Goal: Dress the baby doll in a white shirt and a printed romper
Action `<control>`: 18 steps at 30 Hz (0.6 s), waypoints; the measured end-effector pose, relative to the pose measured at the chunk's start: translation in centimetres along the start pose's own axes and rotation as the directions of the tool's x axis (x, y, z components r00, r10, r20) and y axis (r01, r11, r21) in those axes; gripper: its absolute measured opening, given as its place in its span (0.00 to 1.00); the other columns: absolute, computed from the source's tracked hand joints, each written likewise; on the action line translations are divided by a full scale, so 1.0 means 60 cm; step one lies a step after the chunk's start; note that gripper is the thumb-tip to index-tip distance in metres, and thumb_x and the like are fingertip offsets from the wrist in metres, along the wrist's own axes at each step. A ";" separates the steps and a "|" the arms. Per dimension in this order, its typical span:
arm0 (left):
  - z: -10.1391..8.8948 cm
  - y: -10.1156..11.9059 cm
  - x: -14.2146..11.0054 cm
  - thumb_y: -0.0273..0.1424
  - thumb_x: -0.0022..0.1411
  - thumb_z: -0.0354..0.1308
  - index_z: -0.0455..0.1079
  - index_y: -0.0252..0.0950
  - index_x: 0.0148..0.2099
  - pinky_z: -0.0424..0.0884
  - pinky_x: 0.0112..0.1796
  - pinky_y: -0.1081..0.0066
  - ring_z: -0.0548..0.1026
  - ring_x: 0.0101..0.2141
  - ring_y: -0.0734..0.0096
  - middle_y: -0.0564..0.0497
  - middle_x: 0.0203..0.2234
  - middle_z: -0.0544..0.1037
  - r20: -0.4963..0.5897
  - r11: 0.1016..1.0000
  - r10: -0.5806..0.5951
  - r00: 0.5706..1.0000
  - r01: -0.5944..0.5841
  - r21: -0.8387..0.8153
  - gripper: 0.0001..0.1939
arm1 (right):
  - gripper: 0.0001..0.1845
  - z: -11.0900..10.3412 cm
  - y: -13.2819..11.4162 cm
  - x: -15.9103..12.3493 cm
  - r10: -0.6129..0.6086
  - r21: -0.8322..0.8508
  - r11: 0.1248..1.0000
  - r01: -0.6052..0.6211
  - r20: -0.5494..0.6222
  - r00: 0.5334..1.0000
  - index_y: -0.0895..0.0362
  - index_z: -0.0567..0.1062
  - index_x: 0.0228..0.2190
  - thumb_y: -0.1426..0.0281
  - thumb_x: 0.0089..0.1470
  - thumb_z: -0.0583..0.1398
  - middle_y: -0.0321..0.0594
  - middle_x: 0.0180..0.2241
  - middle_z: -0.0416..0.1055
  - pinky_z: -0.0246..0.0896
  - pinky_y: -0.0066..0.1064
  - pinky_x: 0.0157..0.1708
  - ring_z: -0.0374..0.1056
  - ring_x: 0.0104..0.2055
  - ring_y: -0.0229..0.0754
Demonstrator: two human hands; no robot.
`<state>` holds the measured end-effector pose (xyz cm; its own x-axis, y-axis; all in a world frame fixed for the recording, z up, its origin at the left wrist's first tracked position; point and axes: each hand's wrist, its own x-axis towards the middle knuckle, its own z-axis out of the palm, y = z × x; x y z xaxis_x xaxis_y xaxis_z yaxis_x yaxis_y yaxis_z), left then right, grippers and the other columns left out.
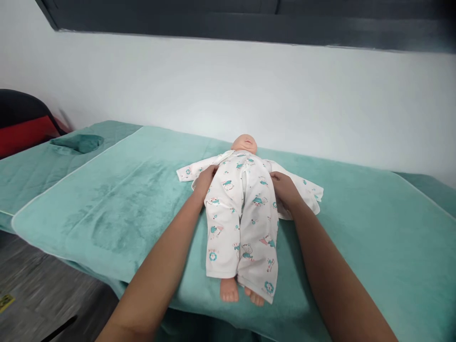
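Note:
A baby doll (245, 141) lies on its back with its head toward the wall and its bare feet (229, 289) near the front edge of the bed. Printed white baby pants (228, 213) cover its legs and reach up over the chest. Beneath them spreads a matching baby shirt (302, 192), its sleeves stretched out to both sides. My left hand (205, 180) is closed at the left side of the pants, and my right hand (284, 186) is closed at their right side. Some fingertips are hidden by the cloth.
The doll rests on a green plush sheet (117, 204) over a padded bed. A face hole (78, 143) shows at the bed's left end, with a black and red chair (24, 123) beyond. Behind the bed stands a white wall (160, 80) under a dark frame.

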<state>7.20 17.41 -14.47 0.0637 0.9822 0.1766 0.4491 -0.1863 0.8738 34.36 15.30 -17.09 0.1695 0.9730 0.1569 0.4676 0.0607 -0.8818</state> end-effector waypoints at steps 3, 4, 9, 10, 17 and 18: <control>-0.015 0.010 -0.021 0.32 0.52 0.60 0.75 0.37 0.38 0.67 0.47 0.62 0.73 0.45 0.54 0.47 0.40 0.81 0.052 0.994 -0.072 0.996 0.076 -0.083 0.10 | 0.12 -0.004 0.000 -0.011 0.029 0.123 0.992 -0.040 0.085 0.996 0.54 0.79 0.31 0.61 0.46 0.61 0.39 0.32 0.78 0.63 0.33 0.32 0.70 0.35 0.47; -0.019 0.014 -0.026 0.32 0.52 0.60 0.75 0.36 0.38 0.68 0.46 0.62 0.74 0.44 0.54 0.46 0.39 0.81 0.077 0.986 -0.090 0.993 0.100 -0.133 0.10 | 0.12 -0.004 -0.001 -0.012 0.037 0.153 0.987 -0.054 0.111 0.993 0.54 0.79 0.31 0.61 0.46 0.62 0.38 0.32 0.78 0.64 0.34 0.32 0.70 0.35 0.47; -0.022 0.023 -0.038 0.35 0.50 0.64 0.76 0.33 0.38 0.72 0.42 0.61 0.77 0.39 0.56 0.45 0.34 0.82 0.208 0.886 -0.184 0.961 0.254 -0.387 0.13 | 0.13 -0.004 -0.004 -0.011 0.080 0.237 0.964 -0.119 0.166 0.983 0.53 0.80 0.32 0.61 0.43 0.65 0.39 0.30 0.79 0.66 0.37 0.32 0.71 0.33 0.49; -0.021 0.023 -0.039 0.35 0.49 0.65 0.76 0.33 0.38 0.73 0.42 0.60 0.77 0.38 0.56 0.45 0.33 0.82 0.226 0.854 -0.197 0.954 0.280 -0.438 0.14 | 0.13 -0.004 -0.005 -0.010 0.084 0.244 0.962 -0.124 0.170 0.982 0.53 0.80 0.32 0.61 0.43 0.65 0.39 0.30 0.79 0.66 0.37 0.31 0.71 0.33 0.49; -0.016 0.032 -0.046 0.33 0.49 0.66 0.75 0.32 0.38 0.73 0.43 0.58 0.78 0.37 0.58 0.44 0.33 0.81 0.299 0.794 -0.237 0.924 0.361 -0.489 0.14 | 0.14 -0.006 -0.006 -0.009 0.091 0.310 0.940 -0.144 0.178 0.980 0.53 0.77 0.30 0.60 0.40 0.67 0.38 0.30 0.77 0.64 0.34 0.29 0.70 0.32 0.46; -0.017 0.035 -0.047 0.32 0.48 0.67 0.75 0.32 0.38 0.73 0.43 0.59 0.78 0.37 0.58 0.44 0.33 0.81 0.308 0.807 -0.239 0.921 0.365 -0.464 0.14 | 0.14 -0.005 -0.007 -0.010 0.088 0.320 0.937 -0.141 0.173 0.981 0.53 0.76 0.30 0.60 0.40 0.68 0.37 0.29 0.76 0.64 0.34 0.29 0.69 0.31 0.45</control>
<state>7.06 14.25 -12.66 0.2259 0.9562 -0.1860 -0.0276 0.1971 0.9800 34.33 14.62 -16.69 0.0573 0.9984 -0.0008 0.1363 -0.0087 -0.9906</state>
